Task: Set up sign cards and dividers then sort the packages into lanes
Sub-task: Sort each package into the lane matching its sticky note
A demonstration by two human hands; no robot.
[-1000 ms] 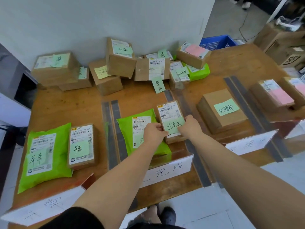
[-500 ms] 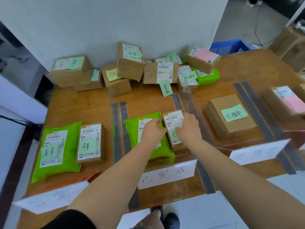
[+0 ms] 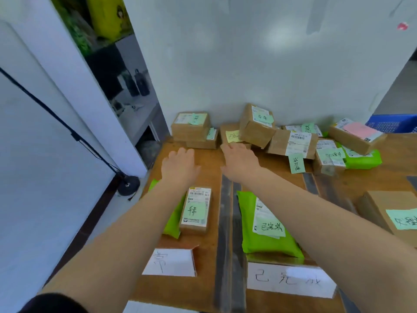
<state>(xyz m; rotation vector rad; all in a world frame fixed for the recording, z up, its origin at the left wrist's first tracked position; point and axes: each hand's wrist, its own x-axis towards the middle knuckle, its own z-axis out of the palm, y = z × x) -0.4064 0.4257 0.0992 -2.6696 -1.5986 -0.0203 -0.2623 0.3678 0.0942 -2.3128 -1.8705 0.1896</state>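
Left hand [image 3: 180,164], right hand [image 3: 239,160]: both spread, holding nothing, above table [image 3: 203,159] nr back pile. Yellow-note box [image 3: 232,135]: touching right fingertips, long axis front-back. 2 dark divider strips [image 3: 225,222] run front-back between lanes.

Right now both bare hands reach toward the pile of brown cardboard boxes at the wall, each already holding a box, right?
Not quite. The left hand and right hand do reach toward the brown cardboard boxes, but the head view shows both open and empty.
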